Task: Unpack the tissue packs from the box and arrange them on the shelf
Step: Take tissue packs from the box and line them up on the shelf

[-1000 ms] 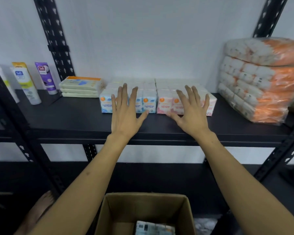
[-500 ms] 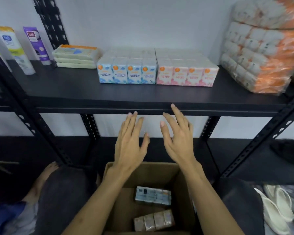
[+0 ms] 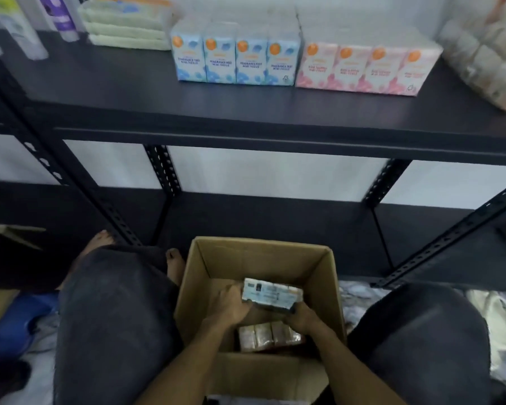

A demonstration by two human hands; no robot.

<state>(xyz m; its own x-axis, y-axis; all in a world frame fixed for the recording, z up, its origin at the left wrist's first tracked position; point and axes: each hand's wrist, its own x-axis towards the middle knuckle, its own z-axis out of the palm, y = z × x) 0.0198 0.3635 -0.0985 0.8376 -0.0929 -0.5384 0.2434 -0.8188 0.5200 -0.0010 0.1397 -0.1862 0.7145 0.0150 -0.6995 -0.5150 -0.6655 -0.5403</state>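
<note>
Partway through: inside the open brown cardboard box [image 3: 205, 276], left hand [image 3: 231, 304] and right hand [image 3: 303, 317] clamped on the ends of a pale blue plastic-wrapped tissue pack [image 3: 272, 293], a beige wrapped pack [image 3: 268, 336] below it left to unpack, blue [image 3: 235, 59] and pink tissue-pack rows [image 3: 362, 68] shelved above the box.

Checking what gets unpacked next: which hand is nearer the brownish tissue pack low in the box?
Right. The right hand is just above the brownish pack; the left hand sits farther up-left.
</note>
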